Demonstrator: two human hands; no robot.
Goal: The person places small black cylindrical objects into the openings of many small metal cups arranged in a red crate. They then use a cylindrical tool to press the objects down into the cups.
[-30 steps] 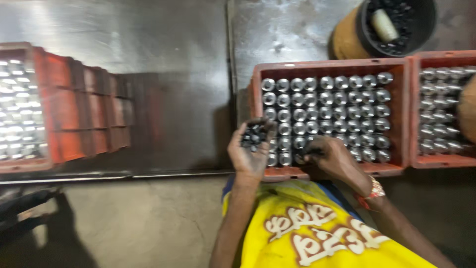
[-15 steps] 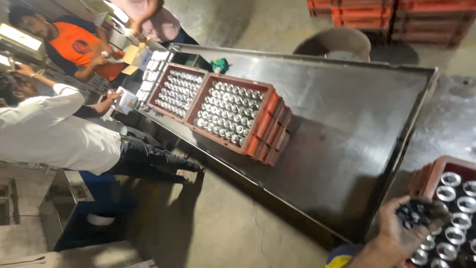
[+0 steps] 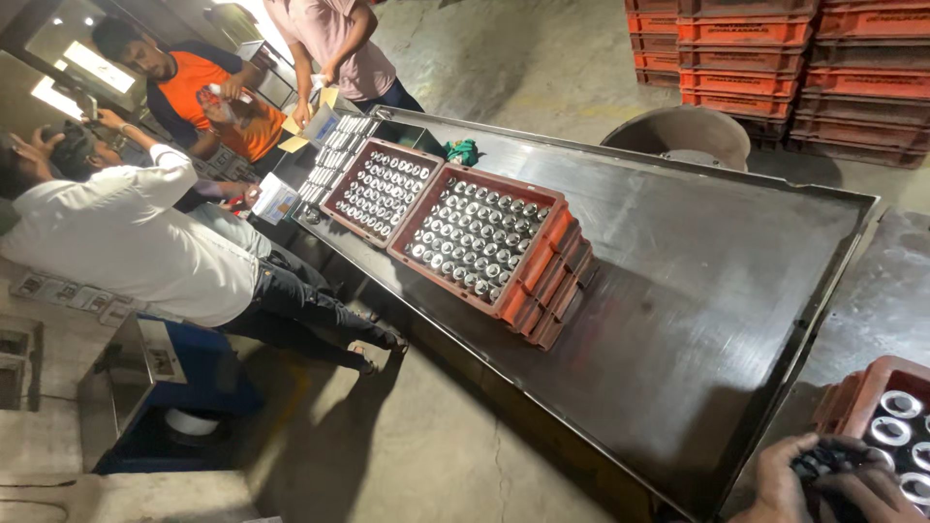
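Note:
My left hand (image 3: 775,479) sits at the bottom right corner, closed around a cluster of small dark pieces (image 3: 823,458). My right hand (image 3: 877,496) lies just beside it, fingers against the same cluster; its grip is cut off by the frame edge. Both hands are at the near corner of a red crate (image 3: 845,399) that holds shiny round metal tops (image 3: 901,405).
A long dark metal table (image 3: 697,291) carries a red crate stack (image 3: 542,281) and a second crate (image 3: 341,184) of metal tops, plus a green cloth (image 3: 463,150). Three people work at the far left end. Stacked red crates (image 3: 775,48), a round basin (image 3: 678,131), a blue machine (image 3: 165,387).
The view has swung left from the crate in front of me to the whole table and the people. My hands have moved to the bottom right corner, the left still holding the dark pieces.

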